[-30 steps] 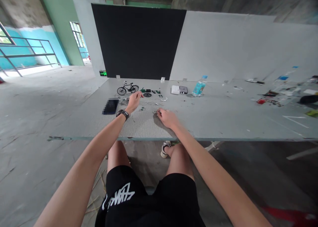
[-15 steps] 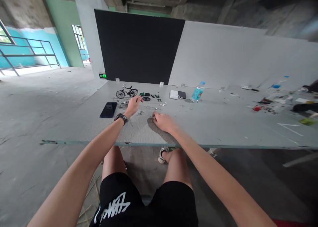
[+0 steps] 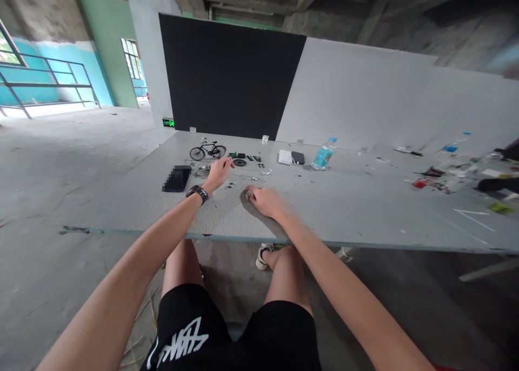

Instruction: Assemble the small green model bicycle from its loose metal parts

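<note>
My left hand [image 3: 219,174], a watch on its wrist, rests on the table with fingers slightly apart and no held thing visible. Just past its fingertips lie a black toy wheel [image 3: 239,163] and small dark-green parts [image 3: 257,158]. Behind it stands a black model bicycle [image 3: 207,150]. Clear and silvery pieces [image 3: 201,172] lie beside it, partly covered by the hand. Over the tabletop, my right hand [image 3: 264,200] pinches a small silvery part [image 3: 248,194], whose kind is too small to make out. Thin silvery pieces [image 3: 266,172] lie beyond that hand.
A phone [image 3: 177,178] lies left of my left wrist. Farther back are a white case [image 3: 285,157], a dark grey case [image 3: 298,158] and a water bottle [image 3: 324,154]. Blurred clutter [image 3: 436,184] covers the right end of the grey table [image 3: 344,209]. An upright panel [image 3: 231,73] borders the back.
The silvery part at my right fingertips shows more plainly, as the fingers have shifted slightly. My left hand stays in place. The view has moved a little.
</note>
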`<action>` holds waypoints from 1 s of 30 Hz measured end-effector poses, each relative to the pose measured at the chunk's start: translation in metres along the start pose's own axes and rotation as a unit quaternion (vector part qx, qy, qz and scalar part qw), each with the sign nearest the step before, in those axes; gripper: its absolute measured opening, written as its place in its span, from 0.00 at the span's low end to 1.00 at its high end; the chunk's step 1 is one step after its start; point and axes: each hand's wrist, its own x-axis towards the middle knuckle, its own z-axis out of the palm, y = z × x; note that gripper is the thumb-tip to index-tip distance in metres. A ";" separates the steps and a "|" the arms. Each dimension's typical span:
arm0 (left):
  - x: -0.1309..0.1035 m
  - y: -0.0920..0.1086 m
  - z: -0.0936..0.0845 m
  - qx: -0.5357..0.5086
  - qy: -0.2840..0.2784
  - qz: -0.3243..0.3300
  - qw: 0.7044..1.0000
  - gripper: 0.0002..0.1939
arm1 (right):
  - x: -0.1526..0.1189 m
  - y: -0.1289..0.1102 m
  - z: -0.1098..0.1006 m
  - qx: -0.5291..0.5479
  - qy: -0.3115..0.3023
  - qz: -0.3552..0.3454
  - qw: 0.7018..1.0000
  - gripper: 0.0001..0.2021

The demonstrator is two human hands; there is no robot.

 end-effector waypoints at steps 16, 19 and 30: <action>0.002 -0.005 0.002 0.000 0.000 0.006 1.000 0.21 | -0.001 0.002 0.006 0.010 0.016 -0.001 1.000 0.17; 0.001 -0.005 0.003 -0.017 -0.008 0.012 1.000 0.21 | -0.001 0.004 0.008 0.030 0.024 0.005 0.999 0.16; -0.004 0.002 -0.005 -0.422 -0.284 -0.133 0.850 0.19 | 0.032 0.024 -0.022 0.327 0.167 -0.045 0.929 0.19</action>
